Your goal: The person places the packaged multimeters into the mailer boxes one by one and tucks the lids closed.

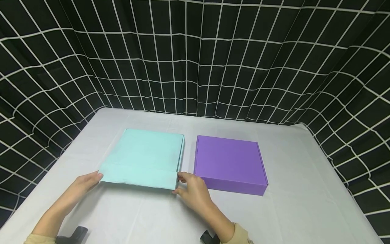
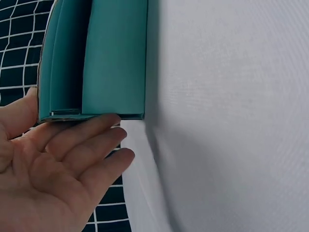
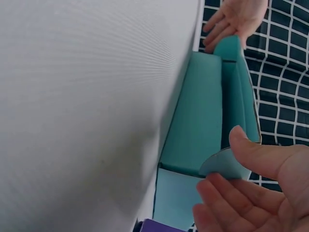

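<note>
A light teal cardboard box (image 1: pixel 146 152) lies flat left of the table's middle, its lid partly raised at the near edge. Both wrist views show a dark gap between the lid's front flap (image 2: pixel 46 72) and the front wall (image 2: pixel 116 58). My left hand (image 1: pixel 86 181) touches the lid's near left corner, its fingers straight along the side. At the near right corner, my right hand (image 1: pixel 195 191) pinches the end of the front flap between thumb and fingers. A rounded ear (image 3: pixel 226 163) of that flap shows beside the right fingers. The box's inside is hidden.
A closed purple box (image 1: pixel 230 161) lies just right of the teal one, close to my right hand. White cloth covers the table (image 1: pixel 304 189). A dark curtain with a white grid (image 1: pixel 195 61) surrounds its back and sides.
</note>
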The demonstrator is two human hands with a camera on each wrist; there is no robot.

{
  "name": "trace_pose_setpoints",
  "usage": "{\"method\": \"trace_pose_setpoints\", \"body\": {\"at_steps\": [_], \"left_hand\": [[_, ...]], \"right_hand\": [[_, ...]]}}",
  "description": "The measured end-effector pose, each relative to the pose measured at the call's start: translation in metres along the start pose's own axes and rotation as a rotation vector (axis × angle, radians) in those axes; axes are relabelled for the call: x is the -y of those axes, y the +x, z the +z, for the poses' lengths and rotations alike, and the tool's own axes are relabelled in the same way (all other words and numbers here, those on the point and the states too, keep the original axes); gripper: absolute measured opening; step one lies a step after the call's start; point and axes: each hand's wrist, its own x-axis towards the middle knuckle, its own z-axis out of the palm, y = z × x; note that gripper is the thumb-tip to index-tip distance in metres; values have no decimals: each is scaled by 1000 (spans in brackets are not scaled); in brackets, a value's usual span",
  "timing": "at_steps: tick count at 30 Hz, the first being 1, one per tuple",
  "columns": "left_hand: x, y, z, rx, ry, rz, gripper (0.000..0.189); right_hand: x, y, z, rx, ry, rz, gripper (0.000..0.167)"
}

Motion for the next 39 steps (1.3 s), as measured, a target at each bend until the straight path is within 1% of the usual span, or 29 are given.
{"method": "trace_pose_setpoints", "body": {"at_steps": [3, 8, 11, 13, 15, 16, 19, 21, 23, 25, 28, 30, 35, 39], "left_hand": [[0, 0, 0, -17, 8, 24, 75], [5, 1, -1, -48, 5, 73, 73], [8, 3, -1, -60, 2, 78, 73], [9, 5, -2, -67, 18, 74, 73], [10, 6, -5, -66, 44, 69, 75], [10, 7, -7, -65, 53, 72, 75], [11, 8, -13, -47, 56, 103, 75], [12, 9, -16, -8, 28, 119, 75], [12, 12, -18, 38, 0, 118, 77], [13, 16, -20, 79, -22, 115, 79], [14, 20, -21, 118, -56, 120, 82], [15, 23, -21, 124, -67, 137, 83], [18, 30, -19, 119, -74, 155, 85], [17, 33, -18, 91, -75, 153, 87]], "right_hand": [[-1, 0, 3, -37, -82, -56, 44], [-3, 2, 4, -111, -210, -151, 37], [-4, 3, 4, -119, -264, -172, 38], [-3, 3, 4, -94, -260, -158, 41], [-3, 2, 1, -22, -190, -97, 50], [-2, 2, 0, 27, -124, -51, 56], [-2, 1, -8, 153, 120, 120, 73], [-1, 1, -12, 204, 286, 209, 80], [-1, 4, -13, 233, 413, 249, 81], [-1, 7, -13, 255, 499, 266, 83], [-1, 11, -9, 271, 538, 270, 87], [-2, 13, -7, 272, 547, 283, 89], [-3, 16, -5, 261, 588, 305, 90], [-2, 18, -2, 221, 578, 295, 89]]}}
